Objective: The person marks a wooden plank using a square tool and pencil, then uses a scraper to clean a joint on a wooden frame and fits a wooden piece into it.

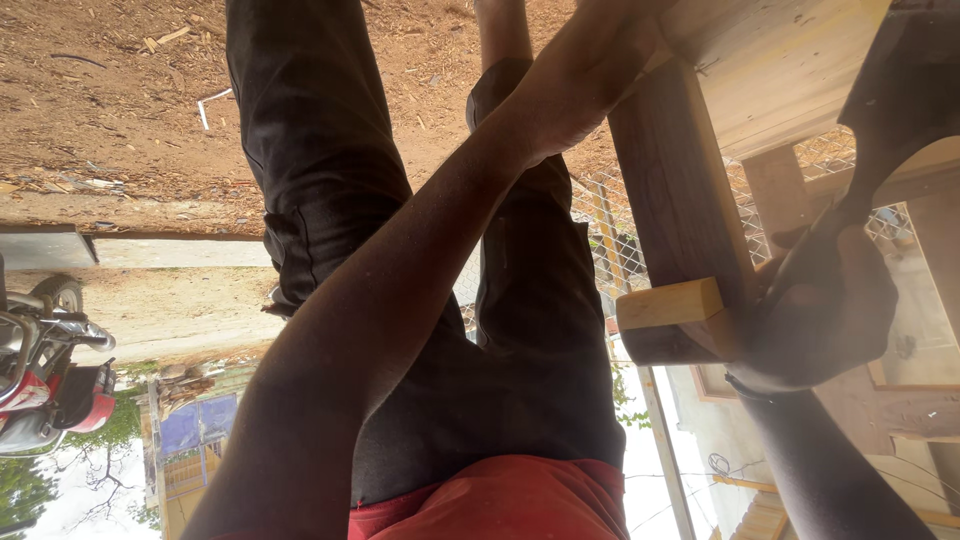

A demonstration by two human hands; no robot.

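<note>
The view is upside down and looks back past my own legs in black trousers (320, 150). My left arm runs from the lower left up to the top middle. There my left hand (600, 55) grips a brown wooden post (680, 200) where it meets a pale board (770, 70); its fingers are hidden behind the wood. A small light wood block (668, 303) sticks out from the post's lower end. At the right, in shadow, my right hand (830, 305) is closed around a dark curved object (890, 100), right beside the block.
Sawdust and wood chips cover the dirt ground (110, 100) at the top left. A red motorbike (45, 385) stands at the left edge. Wire mesh fencing (610, 240) and more wooden frame parts (900, 410) lie behind the post.
</note>
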